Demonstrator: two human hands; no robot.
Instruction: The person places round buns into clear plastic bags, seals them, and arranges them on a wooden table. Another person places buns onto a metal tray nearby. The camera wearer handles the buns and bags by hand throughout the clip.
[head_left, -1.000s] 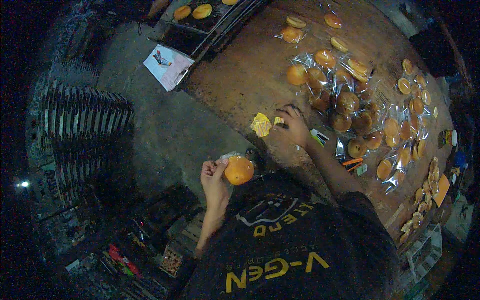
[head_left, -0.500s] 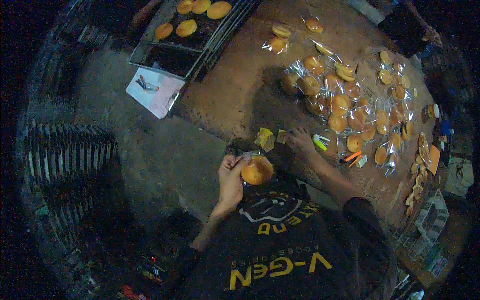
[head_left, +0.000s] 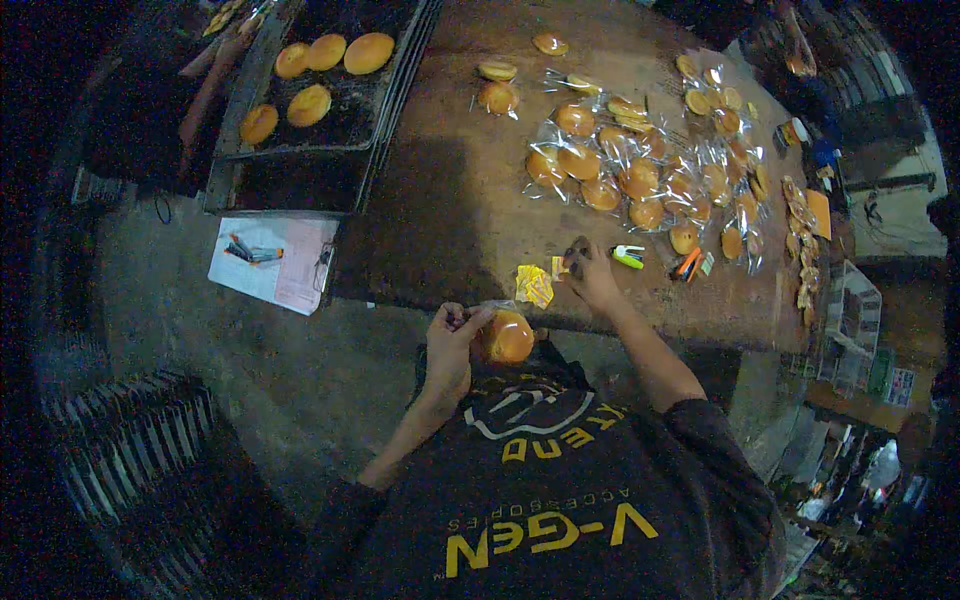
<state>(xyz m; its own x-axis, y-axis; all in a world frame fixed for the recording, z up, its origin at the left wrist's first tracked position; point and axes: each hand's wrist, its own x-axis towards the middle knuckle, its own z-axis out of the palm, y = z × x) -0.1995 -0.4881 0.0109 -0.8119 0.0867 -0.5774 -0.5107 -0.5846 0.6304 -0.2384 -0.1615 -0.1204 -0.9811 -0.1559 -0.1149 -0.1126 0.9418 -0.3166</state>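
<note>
Tabletop [head_left: 430, 200], brown and scuffed, in a dim room. At upper left, dark baking tray [head_left: 345, 115] with five golden buns [head_left: 368, 54]; clear plastic bags [head_left: 640, 180] around many more across the tabletop. Left hand [head_left: 452, 335] pinched closed on the neck of a bagged bun [head_left: 512, 337], near the tabletop's front edge. Right hand [head_left: 594, 280] with fingers bent at a small yellow slip [head_left: 558, 268]; whether gripped, impossible to tell.
</note>
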